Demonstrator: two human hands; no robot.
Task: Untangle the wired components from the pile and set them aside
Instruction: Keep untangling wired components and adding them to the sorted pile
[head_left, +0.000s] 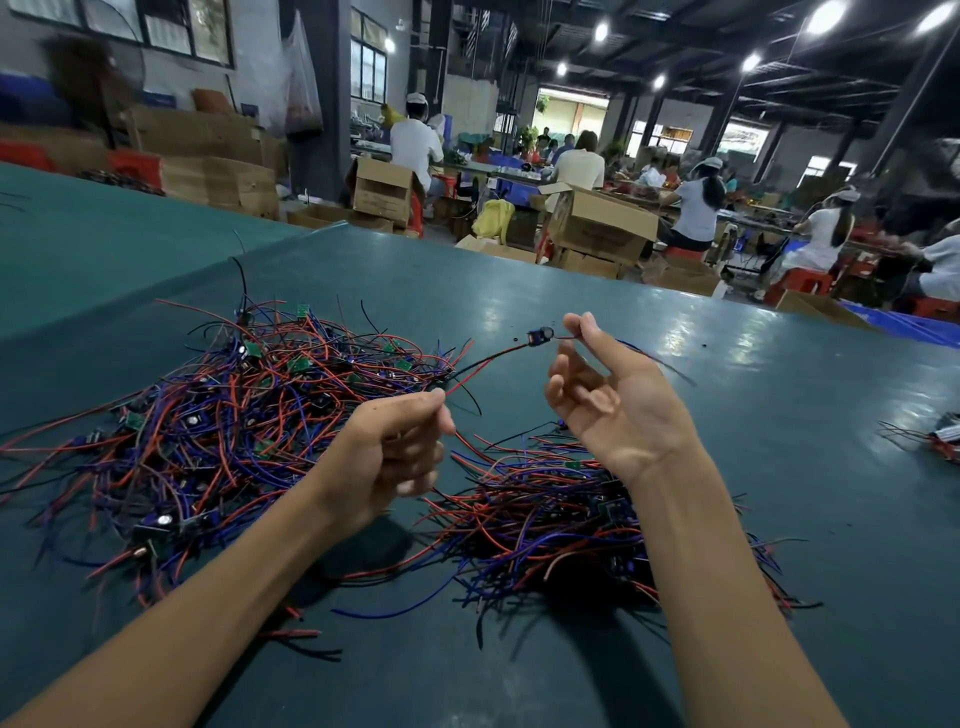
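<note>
Above the green table (779, 467), between the two raised hands, hangs a small black wired component (537, 335). The right hand (618, 405), palm up, has its grip clamped on the wire just right of the component, pinched between thumb and forefinger, the other fingers loosely spread. The left hand (395, 447), lower and fingers curled, pinches the red lead (467, 378) running down from the component. The big tangled pile (234, 415) lies left of the left hand, and a smaller heap (545, 519) lies beneath the right wrist.
</note>
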